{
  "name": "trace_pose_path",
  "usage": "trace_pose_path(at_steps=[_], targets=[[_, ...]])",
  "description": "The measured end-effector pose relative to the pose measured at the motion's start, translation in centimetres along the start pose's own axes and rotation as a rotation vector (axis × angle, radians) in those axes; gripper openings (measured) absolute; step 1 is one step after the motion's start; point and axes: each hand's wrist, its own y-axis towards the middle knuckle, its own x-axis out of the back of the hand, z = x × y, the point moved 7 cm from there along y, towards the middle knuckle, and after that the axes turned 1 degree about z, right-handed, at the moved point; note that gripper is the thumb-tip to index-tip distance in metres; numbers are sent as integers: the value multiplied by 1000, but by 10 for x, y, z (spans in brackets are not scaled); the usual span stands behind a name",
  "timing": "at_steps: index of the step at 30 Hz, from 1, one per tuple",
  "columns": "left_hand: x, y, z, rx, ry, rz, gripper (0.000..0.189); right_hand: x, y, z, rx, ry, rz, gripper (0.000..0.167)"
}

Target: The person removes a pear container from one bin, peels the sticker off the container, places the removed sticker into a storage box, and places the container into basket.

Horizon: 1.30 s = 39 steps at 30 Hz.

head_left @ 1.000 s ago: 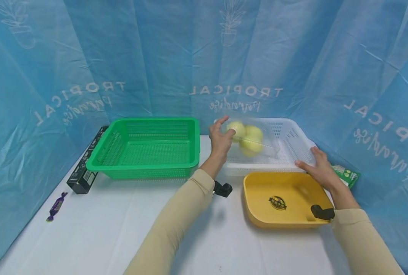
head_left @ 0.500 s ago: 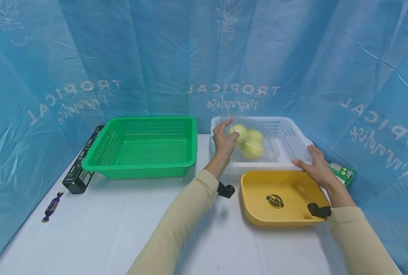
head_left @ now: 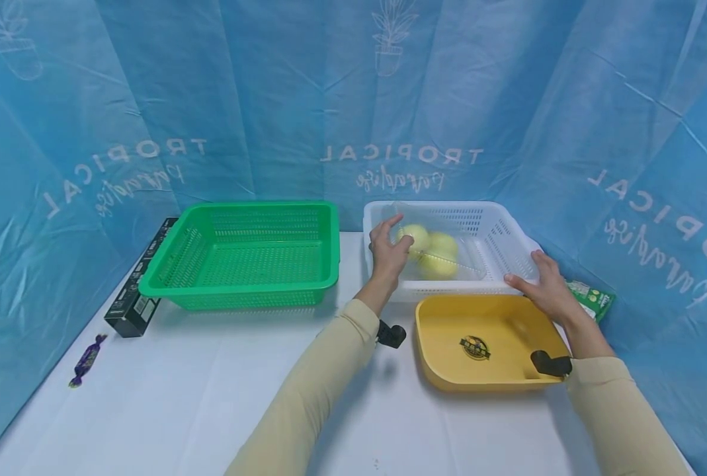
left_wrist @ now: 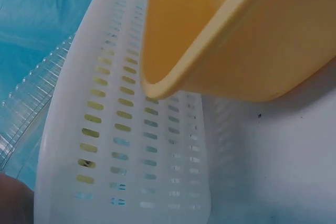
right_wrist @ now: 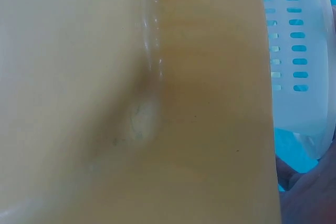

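Observation:
My left hand (head_left: 387, 256) grips the left side of a clear plastic box (head_left: 471, 259) that holds several round yellow-green fruits (head_left: 439, 256). The box sits tilted within the white perforated basket (head_left: 510, 248) at the back right. In the left wrist view, the ridged edge of the plastic box (left_wrist: 37, 90) shows beyond the basket's slotted wall. My right hand (head_left: 548, 285) holds the basket's front right corner, thumb over the rim. The right wrist view catches part of that hand (right_wrist: 312, 190) beside the basket (right_wrist: 299, 108).
A yellow tub (head_left: 508, 330) with a dark round label stands right in front of the white basket. Left of it is a green basket (head_left: 240, 291), with a long black box (head_left: 131, 311) behind its left side. A purple-wrapped candy (head_left: 86, 360) and a green packet (head_left: 594, 299) lie at the sides.
My left hand has lowered the plastic box with the fruits deeper into the white basket. My right hand keeps its hold on the basket corner. The whole view has shifted slightly.

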Motion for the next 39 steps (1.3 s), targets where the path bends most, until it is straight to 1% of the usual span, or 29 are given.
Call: trace_pose_path(at_steps=[4, 10, 16, 20, 27, 32, 36, 39], targets=[[-1, 1, 0, 21, 24, 19, 52, 0, 0, 1, 1, -1, 1, 102], [-4, 1, 2, 70, 101, 57, 53, 2, -2, 3, 15, -7, 5, 100], [-4, -3, 2, 96, 187, 86, 57, 1, -1, 2, 9, -7, 2, 101], [-5, -2, 4, 109, 201, 104, 61, 1, -1, 1, 11, -11, 1, 101], [-8, -2, 8, 167, 241, 132, 64, 0, -1, 1, 3, -8, 12, 102], [-9, -3, 11, 199, 287, 137, 66, 0, -2, 0, -15, -15, 23, 104], [-9, -3, 11, 200, 319, 124, 67, 0, -2, 1, -13, -10, 21, 103], [-9, -3, 11, 195, 356, 130, 67, 0, -2, 2, -9, -5, 17, 103]])
